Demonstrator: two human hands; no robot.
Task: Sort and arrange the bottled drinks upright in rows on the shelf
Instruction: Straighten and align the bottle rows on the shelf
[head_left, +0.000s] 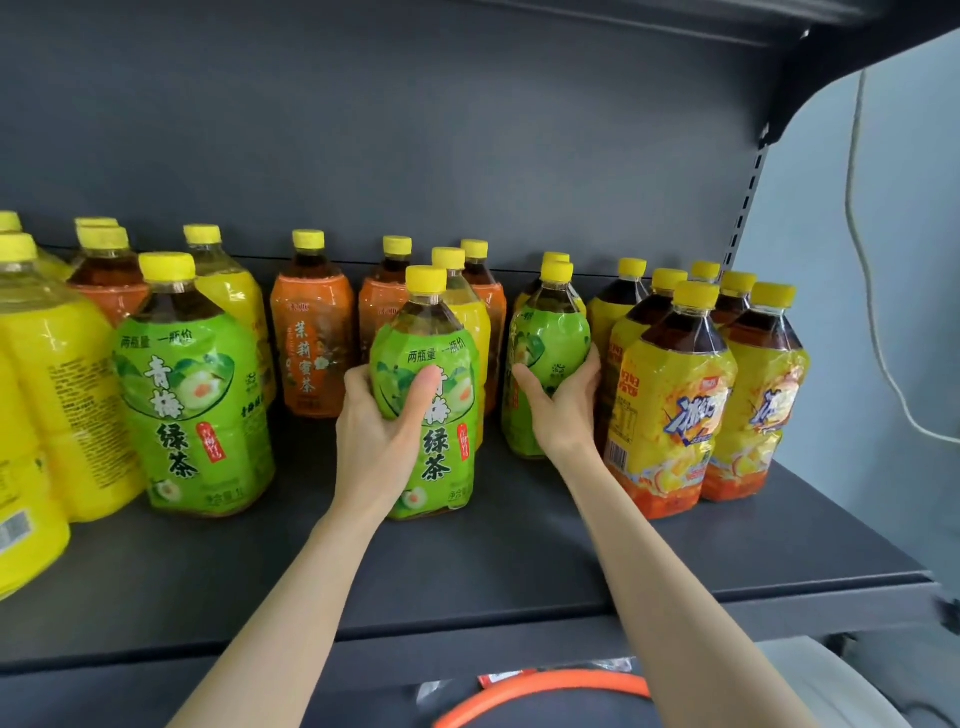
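Near the middle of the shelf (519, 566), set back from its front edge, the left hand (382, 415) holds the front green-label bottle (441, 467). Its thumb lies across the face of the label and its fingers curl round the bottle's left side, so the grip is filled by the bottle's waist. The bottle is upright and its base appears to rest on the shelf. Just to the right and a little nearer the back edge, the right hand (563, 402) holds the rear green-label bottle (545, 338) from its lower right, thumb on the front of the label, fingers wrapped round the right side; this grip too is closed on its bottle. That bottle stands upright.

Toward the left end a third green-label bottle (192, 395) stands free, well apart from both hands, beside the large yellow-label bottles (57, 405) that crowd the left end. Along the back edge orange-label bottles (311, 343) stand upright, behind and between the green ones, and a yellow-wrapped bottle (470, 317) sits right behind the one in the left hand. At the right end the iced-tea bottles (670, 410), yellow labels with dark tea in their necks, stand upright in close rows; the nearest is just beside the right hand's wrist. Below the front edge an orange ring (540, 686) shows, and a white cable (872, 312) hangs by the pale wall (810, 234) past the right end.
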